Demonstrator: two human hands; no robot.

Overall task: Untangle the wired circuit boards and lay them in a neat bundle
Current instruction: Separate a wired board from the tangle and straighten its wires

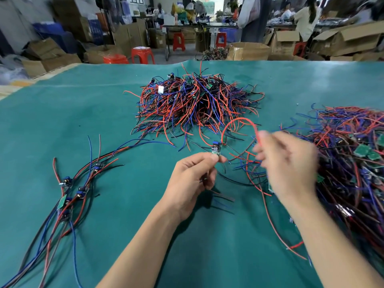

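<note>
The small green circuit board with a blue part (215, 149) sits pinched upright in the left hand (192, 181), near centre. Its red wire (236, 121) loops far and right to the blurred right hand (287, 165), which seems to pinch it. The laid bundle (68, 196) lies left.

Bright, even light; blurred edges
</note>
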